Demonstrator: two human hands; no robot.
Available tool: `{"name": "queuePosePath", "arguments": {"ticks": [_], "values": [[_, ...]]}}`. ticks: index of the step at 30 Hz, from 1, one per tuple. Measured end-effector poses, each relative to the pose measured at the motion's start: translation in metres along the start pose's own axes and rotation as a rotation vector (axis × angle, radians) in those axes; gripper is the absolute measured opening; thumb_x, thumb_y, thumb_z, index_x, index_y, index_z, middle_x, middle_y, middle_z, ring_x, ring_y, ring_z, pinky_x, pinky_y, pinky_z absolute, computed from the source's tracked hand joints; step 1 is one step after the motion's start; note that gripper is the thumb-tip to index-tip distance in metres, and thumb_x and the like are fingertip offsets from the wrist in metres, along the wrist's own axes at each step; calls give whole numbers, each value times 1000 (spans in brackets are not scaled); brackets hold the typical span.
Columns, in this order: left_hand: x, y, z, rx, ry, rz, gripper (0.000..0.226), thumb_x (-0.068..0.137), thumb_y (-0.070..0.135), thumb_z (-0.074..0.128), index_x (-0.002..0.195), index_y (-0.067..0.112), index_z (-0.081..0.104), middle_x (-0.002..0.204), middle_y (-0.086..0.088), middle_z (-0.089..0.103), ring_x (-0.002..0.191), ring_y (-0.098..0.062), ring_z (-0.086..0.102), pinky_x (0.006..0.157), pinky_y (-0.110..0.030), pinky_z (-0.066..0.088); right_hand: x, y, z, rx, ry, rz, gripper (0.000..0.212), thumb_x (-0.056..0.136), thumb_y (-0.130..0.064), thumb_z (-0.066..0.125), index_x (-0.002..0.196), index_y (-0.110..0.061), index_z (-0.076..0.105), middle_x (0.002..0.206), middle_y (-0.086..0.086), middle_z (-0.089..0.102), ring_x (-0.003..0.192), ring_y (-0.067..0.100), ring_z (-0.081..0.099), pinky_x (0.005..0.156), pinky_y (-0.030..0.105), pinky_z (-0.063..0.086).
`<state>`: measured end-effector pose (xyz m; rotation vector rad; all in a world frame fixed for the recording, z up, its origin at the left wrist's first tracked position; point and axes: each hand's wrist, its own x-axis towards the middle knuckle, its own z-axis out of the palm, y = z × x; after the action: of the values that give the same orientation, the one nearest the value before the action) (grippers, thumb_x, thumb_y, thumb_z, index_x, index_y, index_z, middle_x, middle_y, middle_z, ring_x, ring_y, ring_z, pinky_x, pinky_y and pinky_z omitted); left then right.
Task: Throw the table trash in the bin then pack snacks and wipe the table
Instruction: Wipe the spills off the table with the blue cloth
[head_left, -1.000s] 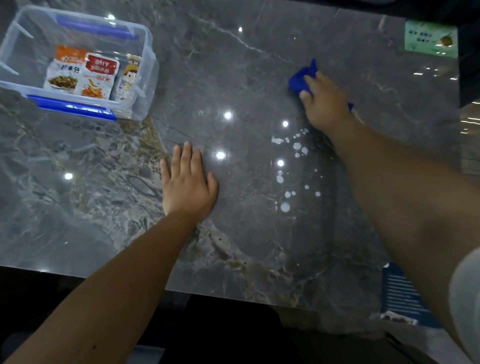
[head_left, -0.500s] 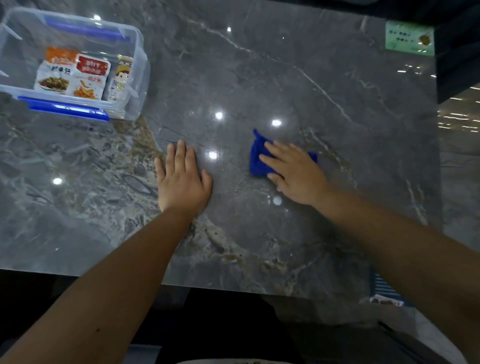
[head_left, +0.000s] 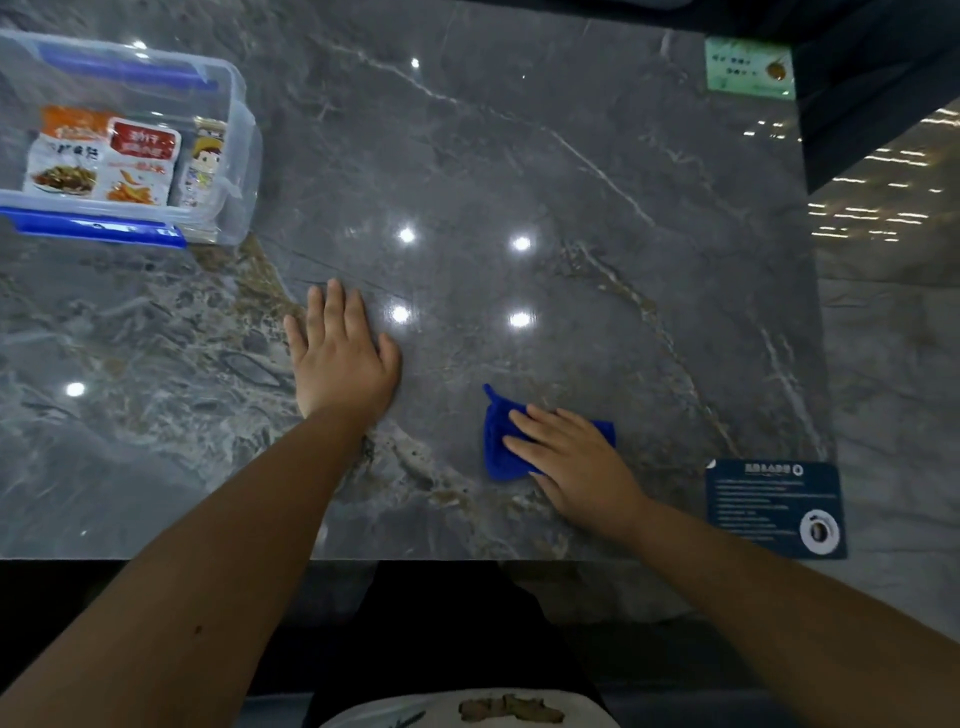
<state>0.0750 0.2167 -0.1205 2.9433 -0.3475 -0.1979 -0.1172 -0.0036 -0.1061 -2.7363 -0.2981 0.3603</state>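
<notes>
Now nearer the table edge, right hand fingers flat on blue cloth, left hand unmoved, fingers spread

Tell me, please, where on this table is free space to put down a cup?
The widest bare stretch lies between the clear snack box and the green label, beyond both hands. The left side, below the box, is also bare. The near middle is taken: left hand flat, right hand on the blue cloth.
</notes>
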Motion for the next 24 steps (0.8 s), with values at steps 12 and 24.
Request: {"name": "queuePosePath", "arguments": {"ticks": [12, 24], "values": [[0, -1, 0, 0, 0, 2, 64, 92, 40, 31, 147, 7, 27, 158, -12, 20, 147, -28, 8, 117, -53, 2, -1, 9, -66, 1824, 335, 872, 33, 87, -14, 52, 119, -10, 58, 98, 10, 73, 84, 23, 70, 69, 37, 59], [0, 1, 0, 1, 5, -5, 64, 92, 39, 33, 147, 8, 26, 158, -11, 20, 147, -27, 8, 117, -52, 3, 71, 129, -72, 102, 295, 452, 42, 93, -19, 53, 132, -5, 53, 140, 18, 49, 130, 33, 44, 109, 39, 30]]}}
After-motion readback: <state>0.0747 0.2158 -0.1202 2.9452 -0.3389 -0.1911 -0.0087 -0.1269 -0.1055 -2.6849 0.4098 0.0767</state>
